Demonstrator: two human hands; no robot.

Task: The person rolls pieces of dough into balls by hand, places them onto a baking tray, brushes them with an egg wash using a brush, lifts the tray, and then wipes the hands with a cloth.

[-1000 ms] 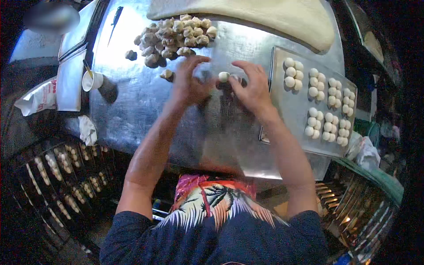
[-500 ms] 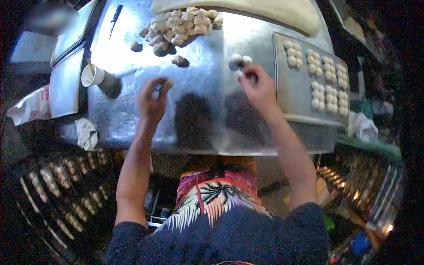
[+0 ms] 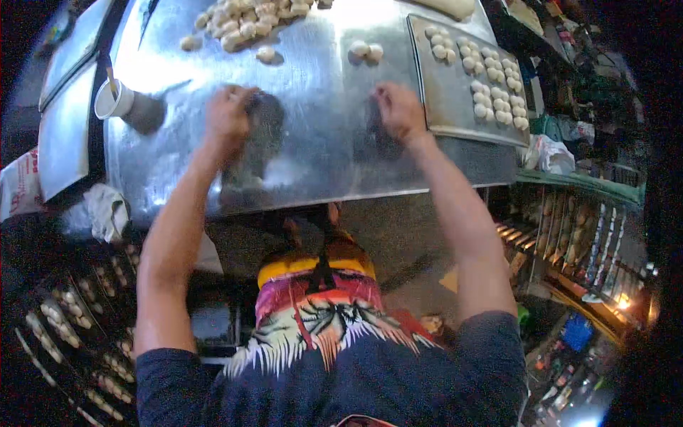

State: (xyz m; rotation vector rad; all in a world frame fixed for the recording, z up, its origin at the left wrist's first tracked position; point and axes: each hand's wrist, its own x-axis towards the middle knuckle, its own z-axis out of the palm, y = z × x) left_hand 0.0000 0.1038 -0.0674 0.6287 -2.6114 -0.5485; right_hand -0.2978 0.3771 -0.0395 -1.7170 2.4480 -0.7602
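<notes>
My left hand [image 3: 229,117] hovers over the metal table with its fingers curled in; what they hold, if anything, is hidden. To its right, my right hand [image 3: 398,110] is closed in the same way, thumb and fingers drawn together, contents hidden. Just beyond it two smooth round dough balls [image 3: 366,50] rest side by side. A single rough dough piece [image 3: 265,54] lies ahead of the left hand, with another dough piece [image 3: 190,43] farther left. Behind them is a heap of dough pieces [image 3: 245,21].
A baking tray [image 3: 448,107] at the right carries several clusters of dough balls. On the left stands a white cup [image 3: 108,103] with a stick in it. A crumpled cloth [image 3: 108,212] lies at the table's [image 3: 306,171] left front corner. Loaded racks [image 3: 71,320] stand below on both sides.
The camera view has shifted, so the table appears higher and farther left. My right hand has drawn back from the two dough balls. My left hand's fingers are more curled.
</notes>
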